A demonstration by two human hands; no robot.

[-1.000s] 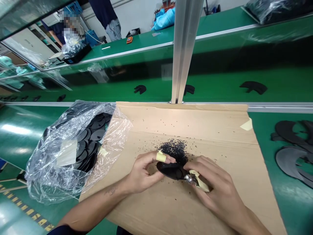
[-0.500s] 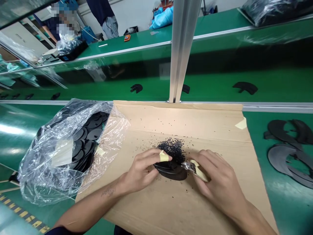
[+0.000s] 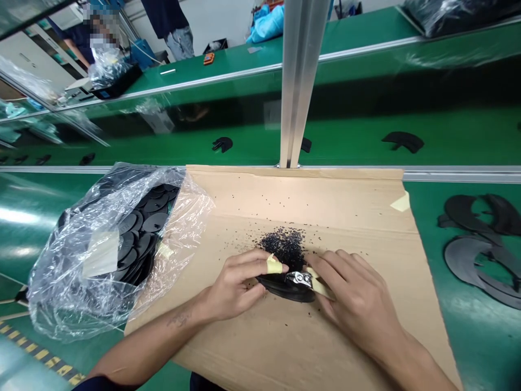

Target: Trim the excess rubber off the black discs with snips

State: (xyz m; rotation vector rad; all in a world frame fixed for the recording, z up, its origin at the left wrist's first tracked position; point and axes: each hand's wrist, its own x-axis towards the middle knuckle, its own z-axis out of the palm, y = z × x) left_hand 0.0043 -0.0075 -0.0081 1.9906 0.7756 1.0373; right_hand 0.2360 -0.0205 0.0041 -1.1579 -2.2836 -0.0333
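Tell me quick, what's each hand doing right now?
Left hand: closed, holding the black disc.
Right hand: closed on a small metal tool.

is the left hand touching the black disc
Touching. The head view shows the left hand gripping the black disc at its left edge, its fingers curled over the rim.

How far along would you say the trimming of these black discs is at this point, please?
Done: a heap of black trimmings lies on the cardboard sheet, and loose black pieces lie on the green surface to the right. In hand: the left hand holds a black disc while the right hand works a small metal tool at it. Left: the clear plastic bag holds many more black discs.
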